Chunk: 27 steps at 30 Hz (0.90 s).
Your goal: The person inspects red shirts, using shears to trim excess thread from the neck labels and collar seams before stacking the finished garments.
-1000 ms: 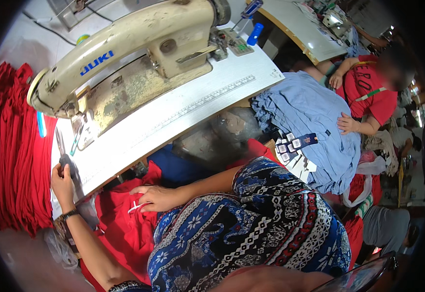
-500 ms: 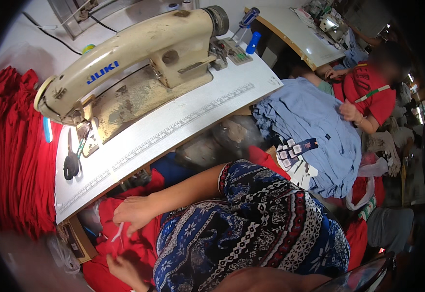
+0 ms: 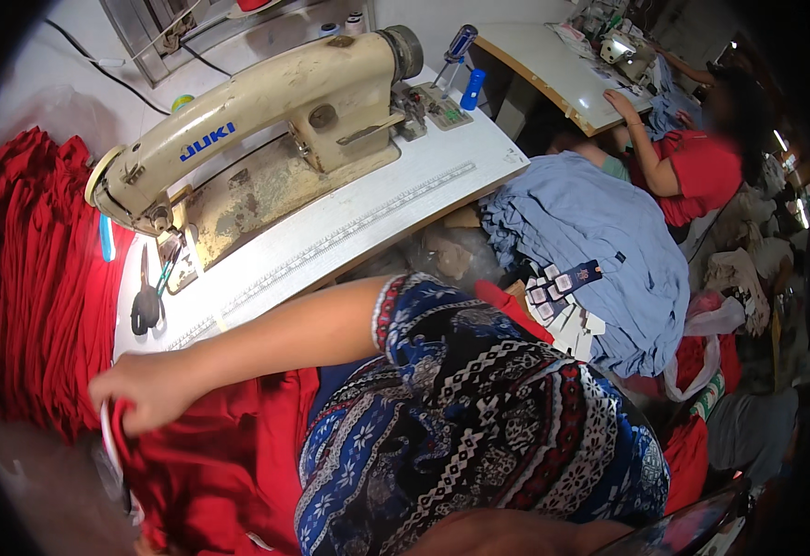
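My right hand [image 3: 145,387] reaches across my lap from a blue patterned sleeve [image 3: 479,408]. It is closed on the edge of a red cloth [image 3: 220,463] lying over my lap, just below the table's front edge. A thin white strip [image 3: 107,435] curves down from under its fingers. My left hand is out of sight. Dark scissors [image 3: 145,301] lie on the white table [image 3: 396,199], left of the needle of the cream sewing machine [image 3: 266,111].
A tall stack of folded red cloth [image 3: 25,269] fills the left side. To the right lies a pile of blue garments [image 3: 600,232] with small tags [image 3: 563,292]. A person in red [image 3: 697,167] works at another table behind. A blue screwdriver [image 3: 459,44] stands by the machine.
My left hand put the scissors on the table and dropped out of view. My right hand moved left and down along the red cloth with the white strip.
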Motion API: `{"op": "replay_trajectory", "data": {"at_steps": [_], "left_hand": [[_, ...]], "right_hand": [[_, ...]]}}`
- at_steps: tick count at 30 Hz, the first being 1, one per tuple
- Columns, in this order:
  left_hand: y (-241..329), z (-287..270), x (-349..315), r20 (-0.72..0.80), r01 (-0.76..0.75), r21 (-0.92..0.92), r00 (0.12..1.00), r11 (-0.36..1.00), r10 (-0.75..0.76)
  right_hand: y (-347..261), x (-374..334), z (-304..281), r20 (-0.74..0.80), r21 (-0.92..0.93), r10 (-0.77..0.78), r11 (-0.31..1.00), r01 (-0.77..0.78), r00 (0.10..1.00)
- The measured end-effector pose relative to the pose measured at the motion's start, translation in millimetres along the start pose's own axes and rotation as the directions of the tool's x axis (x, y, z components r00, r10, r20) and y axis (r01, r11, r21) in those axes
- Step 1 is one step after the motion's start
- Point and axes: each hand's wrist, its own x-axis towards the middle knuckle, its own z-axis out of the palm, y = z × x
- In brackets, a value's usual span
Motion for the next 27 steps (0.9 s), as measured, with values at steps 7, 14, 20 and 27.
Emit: {"op": "replay_trajectory", "data": {"at_steps": [7, 14, 20, 27], "left_hand": [[-44.7, -24.0, 54.0, 0.137, 0.180, 0.471, 0.952, 0.864, -0.273], [-128.8, -143.8, 109.4, -0.146, 0.330, 0.627, 0.939, 0.705, -0.311], [-59.6, -169.5, 75.3, -0.274, 0.325, -0.062, 0.904, 0.944, -0.329], [55.7, -191.8, -27.4, 0.327, 0.381, -0.403, 0.909, 0.832, -0.257]], "right_hand": [[6.4, 45.9, -32.8, 0.216, -0.718, 0.044, 0.684, 0.128, 0.975], [34.9, 99.8, -64.3, -0.210, -0.468, 0.034, 0.874, -0.131, 0.977], [15.9, 99.0, -58.9, -0.318, -0.250, -0.092, 0.968, 0.010, 0.944], [-17.4, 35.5, -127.2, 0.129, 0.213, 0.200, 0.951, -0.224, 0.971]]}}
